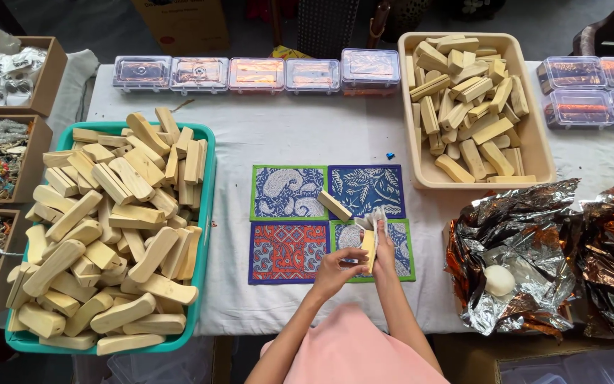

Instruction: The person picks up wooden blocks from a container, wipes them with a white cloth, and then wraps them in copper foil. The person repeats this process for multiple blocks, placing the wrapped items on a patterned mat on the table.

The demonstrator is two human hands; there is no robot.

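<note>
Starting far left: three cardboard boxes (33, 78) stacked down the table edge, full of beads and trinkets, contents too small to count. Next, one teal tub (206, 213) heaped with pale wooden blocks, dozens, too many to count exactly. Along the back edge, five clear lidded containers (257, 74) in a row. Centre of the white tablecloth (300, 139): four printed fabric squares (288, 251) in a two-by-two grid, two blue on top, one red-orange and one green-bordered below. One loose wooden block (334, 205) lies tilted where the two top squares meet. One tiny blue bit (390, 156) sits just above the grid. Left hand (335, 270) pinches the side of a small wooden piece (369, 249) over the bottom-right square. Right hand (384, 250) clasps the same piece together with a white cloth (376, 217); fingers closed around both. Right of that, one beige tray (534, 135) piled with more wooden blocks, roughly thirty or more. Below it, crumpled silver and copper foil (520, 235) holding one white round lump (499, 280). Far right top, four more clear containers (595, 89).
</note>
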